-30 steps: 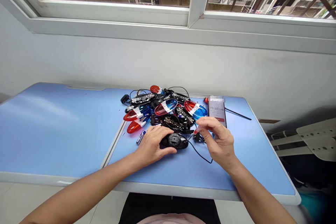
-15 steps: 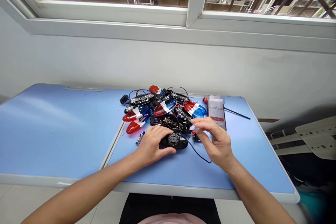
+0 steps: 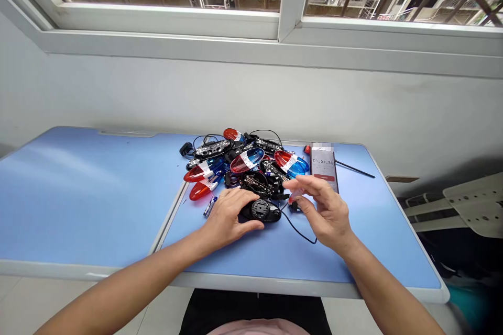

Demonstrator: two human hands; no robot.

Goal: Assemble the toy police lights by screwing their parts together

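Note:
My left hand is wrapped round the left end of a black oval bike-light housing lying on the table, its round slotted grille facing up. Between the fingertips of my right hand is a screwdriver with a clear red handle. The thin shaft slants down to the housing's right end; the exact spot its tip touches is too small to make out. A black cable curves from the housing towards my right wrist. Just behind lies an open black housing with its circuit board showing.
A pile of red-and-blue light covers and black housings stands behind my hands. Batteries lie left of my left hand. A phone showing a timer rests at the right, near a black rod. The wall is behind the table.
My right hand has shifted slightly to the right, and its fingers have rolled a little on the screwdriver handle. My left hand and the housing stay in place.

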